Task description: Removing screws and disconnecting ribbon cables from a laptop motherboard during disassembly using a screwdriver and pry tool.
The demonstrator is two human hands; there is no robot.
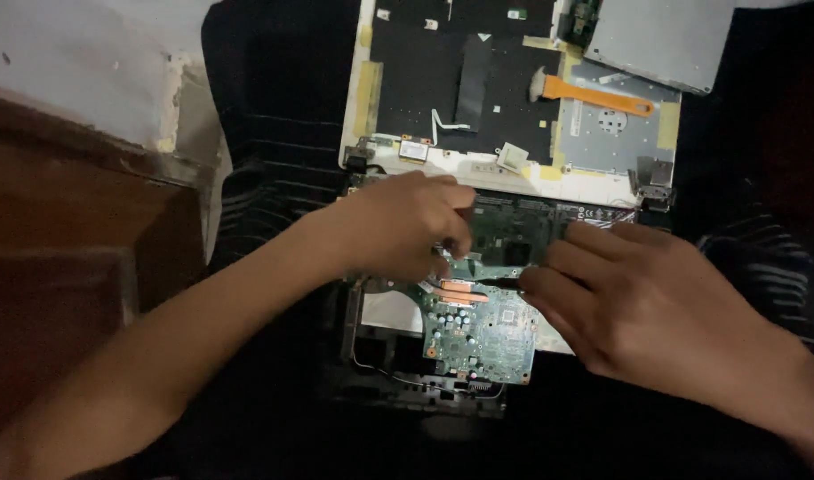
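Both forearms are reaching in from the bottom edge toward a green circuit board (482, 333), which is lying in the middle of an opened laptop base (407, 378) resting on dark cloth (274, 133). Copper heat pipes (465, 292) are crossing the board's upper part, flat and shiny among small components too blurred to make out. At the board's upper left, the left hand (407, 227) is curling its fingers together, pinching something at the edge that its knuckles are hiding. At the board's right edge, the right hand (634, 298) is pressing its bent fingers down close together, covering that side. Beyond the board, a white panel (478, 98) with black sheeting, an orange ribbon cable (598, 96) and a grey metal plate (660, 40) is lying flat, cut off by the top edge. Far left of the board, brown wood (60, 213) is meeting a chipped pale wall (78, 62).
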